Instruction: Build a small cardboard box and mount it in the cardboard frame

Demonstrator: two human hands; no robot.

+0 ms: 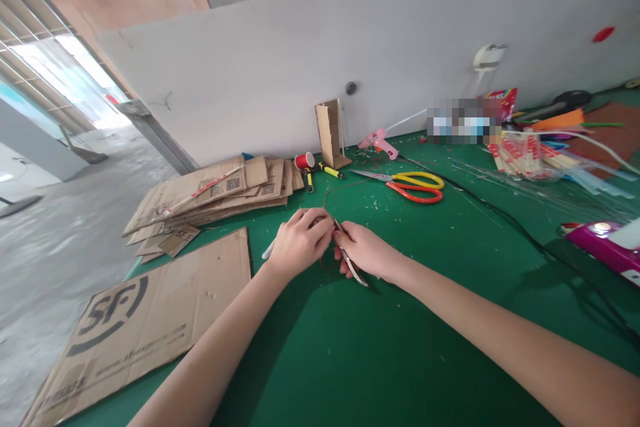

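Close together over the green table (325,347), my two hands meet at a narrow brown strip (354,268), seen nearly edge-on. My right hand (363,245) is closed around it, thumb on top. Bent fingers of my left hand (303,238) press at the strip's far end; what they pinch is hidden. A thin reddish thread (326,195) runs from my left fingertips toward the back of the table, and some of it hangs below the hands. A slim white stick (269,250) pokes out beside my left hand.
Flattened cardboard (210,193) is stacked at the back left, with a large sheet (150,320) nearer. Beyond my hands are a red spool (305,161), a folded cardboard piece (329,133), scissors (415,185) and a pink glue gun (383,145). A black cable (505,213) crosses the right side.
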